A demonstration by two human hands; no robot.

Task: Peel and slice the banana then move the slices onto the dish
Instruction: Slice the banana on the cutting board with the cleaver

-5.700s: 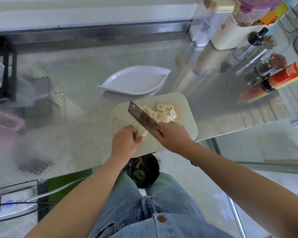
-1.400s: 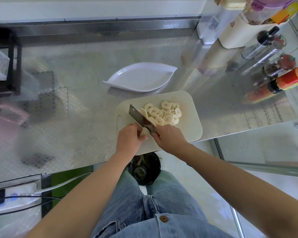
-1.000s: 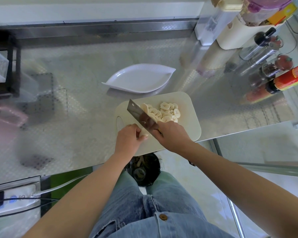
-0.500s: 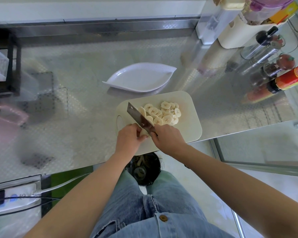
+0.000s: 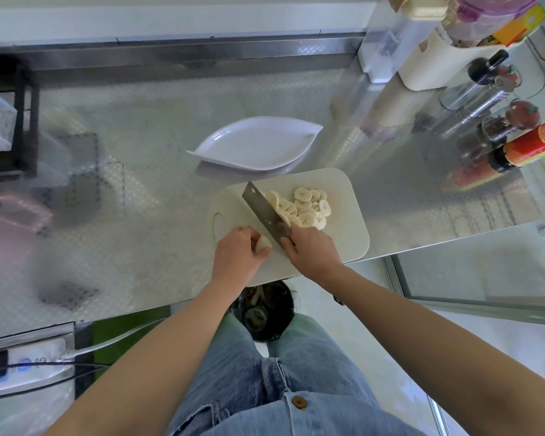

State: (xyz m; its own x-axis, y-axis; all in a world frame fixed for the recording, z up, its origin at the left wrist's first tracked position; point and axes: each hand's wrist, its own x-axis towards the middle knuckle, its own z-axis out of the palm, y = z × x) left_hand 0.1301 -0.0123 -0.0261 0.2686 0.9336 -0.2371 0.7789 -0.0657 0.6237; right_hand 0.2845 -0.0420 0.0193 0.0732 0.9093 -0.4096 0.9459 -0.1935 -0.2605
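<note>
A cream cutting board (image 5: 343, 190) lies at the near edge of the steel counter. My left hand (image 5: 236, 256) pinches a short peeled banana stub (image 5: 262, 243) on the board. Just right of the stub stands the blade of a cleaver (image 5: 261, 209), its handle gripped in my right hand (image 5: 312, 250). Several banana slices (image 5: 306, 207) are piled to the right of the blade. The white leaf-shaped dish (image 5: 255, 143) sits empty behind the board.
Bottles and jars (image 5: 501, 99), a red sauce bottle (image 5: 535, 143) and white containers (image 5: 422, 55) crowd the back right. A black rack (image 5: 19, 121) stands at the far left. A dark bin (image 5: 265, 309) sits below the counter edge by my knees.
The banana piece in my left hand has grown shorter and the slice pile larger. The cleaver has kept rising and dropping, and its blade now stands down by the stub.
</note>
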